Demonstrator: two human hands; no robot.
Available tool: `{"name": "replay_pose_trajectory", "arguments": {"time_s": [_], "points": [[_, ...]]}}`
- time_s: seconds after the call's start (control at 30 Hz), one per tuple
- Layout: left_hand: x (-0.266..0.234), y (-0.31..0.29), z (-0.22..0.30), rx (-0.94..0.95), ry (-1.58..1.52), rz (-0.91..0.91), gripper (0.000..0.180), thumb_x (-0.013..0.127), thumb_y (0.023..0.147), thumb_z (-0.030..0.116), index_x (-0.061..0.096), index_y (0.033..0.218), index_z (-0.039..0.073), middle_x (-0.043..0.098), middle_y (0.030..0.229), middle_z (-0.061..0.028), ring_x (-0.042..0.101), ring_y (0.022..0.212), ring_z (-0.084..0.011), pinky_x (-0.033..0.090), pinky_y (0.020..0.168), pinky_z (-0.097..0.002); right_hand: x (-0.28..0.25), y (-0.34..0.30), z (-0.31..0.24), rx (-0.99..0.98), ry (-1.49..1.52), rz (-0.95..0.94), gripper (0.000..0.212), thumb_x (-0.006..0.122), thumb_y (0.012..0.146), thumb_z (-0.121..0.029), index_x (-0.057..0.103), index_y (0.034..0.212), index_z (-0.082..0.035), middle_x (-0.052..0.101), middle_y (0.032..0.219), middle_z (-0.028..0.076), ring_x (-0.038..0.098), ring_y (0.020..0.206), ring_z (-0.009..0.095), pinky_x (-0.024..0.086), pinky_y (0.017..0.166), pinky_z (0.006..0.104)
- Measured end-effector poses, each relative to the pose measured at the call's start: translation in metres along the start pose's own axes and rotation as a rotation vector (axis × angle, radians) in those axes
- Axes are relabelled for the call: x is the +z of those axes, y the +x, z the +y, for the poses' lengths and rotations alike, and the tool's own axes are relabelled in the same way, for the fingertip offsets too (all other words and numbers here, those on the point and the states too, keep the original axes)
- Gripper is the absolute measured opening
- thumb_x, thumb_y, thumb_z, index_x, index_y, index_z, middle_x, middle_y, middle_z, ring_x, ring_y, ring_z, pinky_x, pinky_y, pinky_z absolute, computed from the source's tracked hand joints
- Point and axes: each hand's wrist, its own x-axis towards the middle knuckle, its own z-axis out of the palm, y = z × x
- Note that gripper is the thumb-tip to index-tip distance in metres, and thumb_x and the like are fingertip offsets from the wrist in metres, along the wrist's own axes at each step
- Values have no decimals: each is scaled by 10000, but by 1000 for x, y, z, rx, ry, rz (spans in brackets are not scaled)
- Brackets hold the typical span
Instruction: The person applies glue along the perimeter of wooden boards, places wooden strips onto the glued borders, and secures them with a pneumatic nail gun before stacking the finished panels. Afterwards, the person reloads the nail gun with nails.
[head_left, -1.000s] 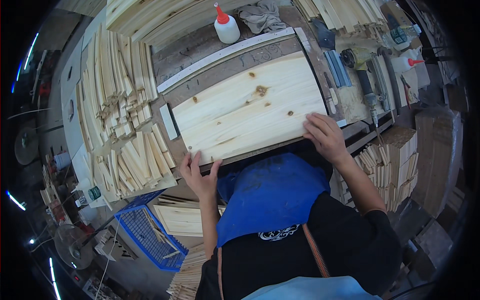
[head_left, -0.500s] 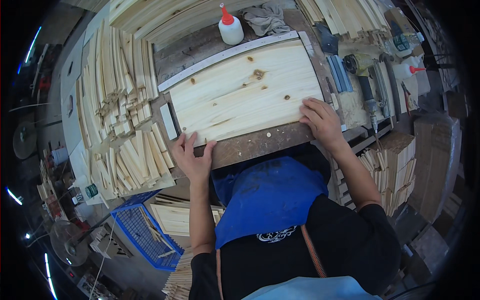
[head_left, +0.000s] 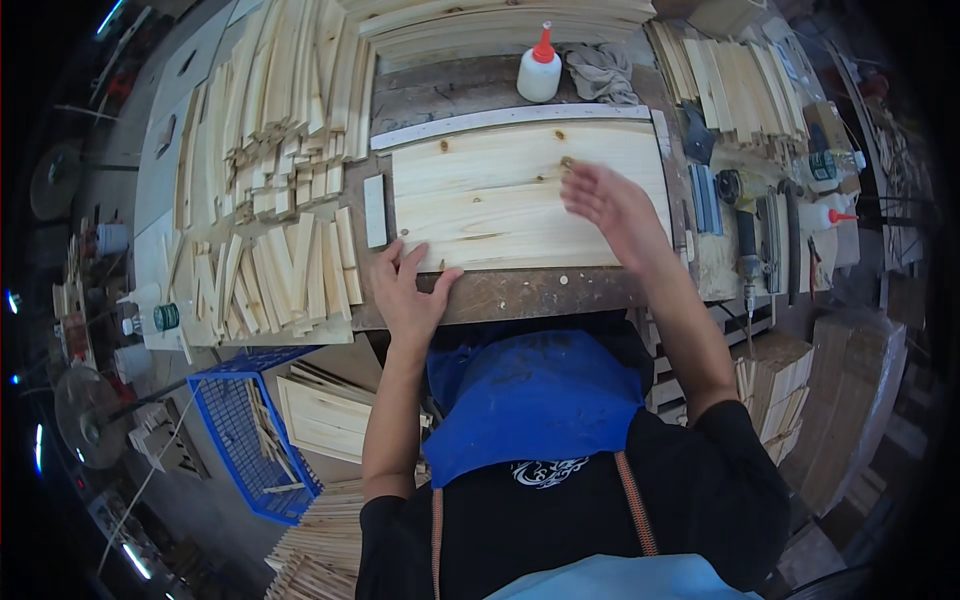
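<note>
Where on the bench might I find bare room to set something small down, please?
The bench looks mostly bare in front of the wooden panel, right of the left hand, and behind the white rail, left of the white bottle. The left is crowded with wood strips, the right with a power tool and a second bottle.

No lettering is legible; the green bottle labels [head_left: 823, 166] are too small.

Cool, soft light falls on the pale wooden panel [head_left: 500, 215], while at left the floor [head_left: 205, 495] lies dim beside a glaring near tube light [head_left: 137, 561], the right hand [head_left: 612, 210] looks blurred, and fisheye distortion bows the far white strip [head_left: 510, 122] within a black outer rim.
</note>
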Motion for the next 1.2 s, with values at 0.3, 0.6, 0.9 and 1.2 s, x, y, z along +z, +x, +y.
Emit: {"name": "replay_pose_trajectory", "arguments": {"time_s": [0.3, 0.6, 0.9, 1.2], "points": [[-26, -11, -12, 11, -28, 42, 609, 943, 693, 408, 711, 1158, 89, 600, 1271, -180, 581, 1148, -382, 493, 960, -477, 55, 169, -16, 222, 1094, 108, 750, 589, 1055, -488, 405, 1431, 134, 501, 1441, 307, 588, 1281, 383, 550, 1066, 451], [-39, -24, -24, -35, -81, 30, 592, 927, 706, 405, 705, 1156, 90, 600, 1261, -179, 580, 1124, -382, 493, 948, -479, 92, 148, -8, 32, 623, 71, 596, 763, 976, -278, 488, 1372, 71, 605, 1302, 198, 631, 1169, 290, 581, 982, 432], [-34, -35, -47, -54, -66, 56, 598, 938, 682, 419, 729, 1145, 104, 611, 1270, -157, 596, 1133, -365, 504, 956, -457, 141, 16, -6, -366, -525, -143, 463, 796, 926, -116, 596, 1326, 5, 693, 1222, 138, 681, 1097, 212, 569, 998, 363], [-56, -55, -61, -39, -153, 85, 688, 928, 704, 402, 678, 1254, 72, 603, 1281, -165, 596, 1119, -360, 502, 958, -449, 162, -9, 51, -901, -741, -8, 502, 844, 881, -65, 611, 1314, 35, 715, 1230, 126, 701, 1077, 207, 553, 973, 367]]}}
